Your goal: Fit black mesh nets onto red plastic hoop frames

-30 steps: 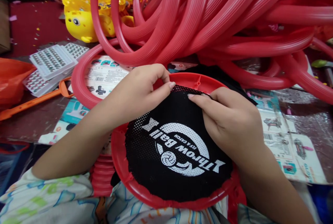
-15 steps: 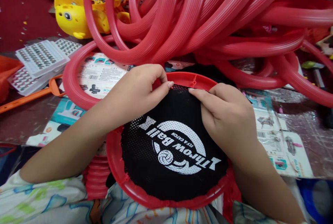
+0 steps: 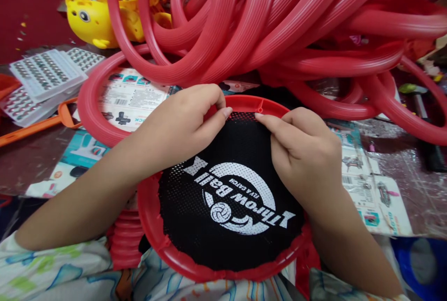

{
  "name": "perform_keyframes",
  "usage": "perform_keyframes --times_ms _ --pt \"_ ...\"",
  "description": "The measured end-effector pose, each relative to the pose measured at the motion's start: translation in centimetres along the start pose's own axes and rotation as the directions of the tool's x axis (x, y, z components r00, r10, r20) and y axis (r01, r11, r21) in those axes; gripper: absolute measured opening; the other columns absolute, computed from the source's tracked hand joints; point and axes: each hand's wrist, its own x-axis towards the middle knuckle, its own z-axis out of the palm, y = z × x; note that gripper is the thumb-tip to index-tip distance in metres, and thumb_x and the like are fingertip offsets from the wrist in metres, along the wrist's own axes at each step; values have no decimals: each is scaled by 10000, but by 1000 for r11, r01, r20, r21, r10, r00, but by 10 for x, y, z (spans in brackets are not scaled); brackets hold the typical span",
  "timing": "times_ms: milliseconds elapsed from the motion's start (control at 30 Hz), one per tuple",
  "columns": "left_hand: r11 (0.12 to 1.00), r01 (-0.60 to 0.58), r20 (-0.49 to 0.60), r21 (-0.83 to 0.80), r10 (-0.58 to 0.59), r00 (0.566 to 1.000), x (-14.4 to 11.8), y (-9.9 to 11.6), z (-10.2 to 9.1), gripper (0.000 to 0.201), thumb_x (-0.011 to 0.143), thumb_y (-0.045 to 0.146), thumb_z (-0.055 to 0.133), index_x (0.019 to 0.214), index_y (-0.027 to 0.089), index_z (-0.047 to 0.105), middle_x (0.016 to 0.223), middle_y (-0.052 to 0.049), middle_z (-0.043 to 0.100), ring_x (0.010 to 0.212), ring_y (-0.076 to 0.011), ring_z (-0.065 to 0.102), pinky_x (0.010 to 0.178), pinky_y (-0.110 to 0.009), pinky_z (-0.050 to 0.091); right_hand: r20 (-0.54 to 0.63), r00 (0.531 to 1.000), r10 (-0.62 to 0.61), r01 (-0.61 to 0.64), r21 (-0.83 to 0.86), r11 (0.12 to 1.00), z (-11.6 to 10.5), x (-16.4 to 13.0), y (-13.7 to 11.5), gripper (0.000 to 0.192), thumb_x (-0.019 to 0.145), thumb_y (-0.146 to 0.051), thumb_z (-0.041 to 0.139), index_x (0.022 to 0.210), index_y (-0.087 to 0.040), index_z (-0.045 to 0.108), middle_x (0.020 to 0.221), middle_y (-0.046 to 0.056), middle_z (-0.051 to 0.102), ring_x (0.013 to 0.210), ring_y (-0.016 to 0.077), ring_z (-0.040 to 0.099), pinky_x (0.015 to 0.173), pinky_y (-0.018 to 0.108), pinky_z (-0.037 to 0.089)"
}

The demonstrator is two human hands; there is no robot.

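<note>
Head view: black mesh (image 3: pixel 195 226) reads "Throw Ball".

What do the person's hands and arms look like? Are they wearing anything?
Both the left hand and the right hand are bare: no gloves, and no rings or watch that show. The forearms are bare too, with no sleeves on them. The nails are short and plain. Lower down is white clothing with blue, green and orange swirls.
</note>
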Motion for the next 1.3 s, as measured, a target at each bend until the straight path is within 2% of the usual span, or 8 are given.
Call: perform_keyframes --times_ms 100,167,233,367,700,867,1067,1300 --pt "1000 -24 17 14 24 1000 -3 3 -1 186 960 278 472 975 164 618 916 -36 675 845 -164 620 781 -297 479 26 1000 -1 1 -5 1000 1 0 1 343 993 -135 432 1123 -155 748 833 81 677 765 187 582 693 335 483" --pt "997 -64 61 44 61 996 -5 4 -1 267 978 294 471 1179 177 602 1122 -68 673 1026 -199 634 894 -328 499 39 999 -2 3 -3 1000 2 1 1 351 990 -132 425 1129 -146 747 838 86 676 776 195 583 701 340 480" --pt "991 -105 102 83 96 990 -7 4 -2 363 974 346 498 1307 226 577 1243 -83 635 1118 -244 626 938 -383 513 40 999 -4 4 -6 1000 3 2 1 357 985 -127 426 1134 -142 750 821 83 666 775 199 582 705 340 473" --pt "982 -142 122 127 126 984 -9 5 -2 373 962 379 525 1310 289 625 1237 -93 612 1062 -267 646 887 -423 538 32 999 -8 9 -34 999 1 3 1 365 987 -140 423 1125 -141 761 763 76 635 738 206 542 704 360 445" --pt "966 -171 111 194 151 982 -8 2 1 388 993 407 475 1314 282 656 1221 -118 594 1034 -283 655 857 -437 549 119 992 49 -36 -110 993 5 3 4 386 990 -178 407 1179 -198 742 750 74 627 745 220 490 676 374 379" --pt "954 -224 100 198 208 973 -8 -4 9 416 988 450 472 1324 291 660 1199 -138 604 1004 -288 673 849 -451 570 133 989 66 -66 -11 998 3 2 8 370 975 -164 437 1193 -185 735 769 73 681 744 218 531 699 368 412" --pt "955 -222 128 195 199 971 -8 -6 11 443 977 469 481 1328 264 659 1173 -155 590 962 -320 684 819 -509 579 110 961 254 -265 111 958 -3 4 9 316 943 -192 560 1210 -220 725 916 52 762 738 186 636 685 330 459" --pt "946 -202 146 253 169 975 -9 -5 12 446 982 461 464 1344 275 646 1088 -132 576 976 -299 662 850 -473 570 105 948 299 -314 172 934 0 5 12 293 931 -173 554 1140 -238 749 913 39 777 794 198 679 741 343 505"
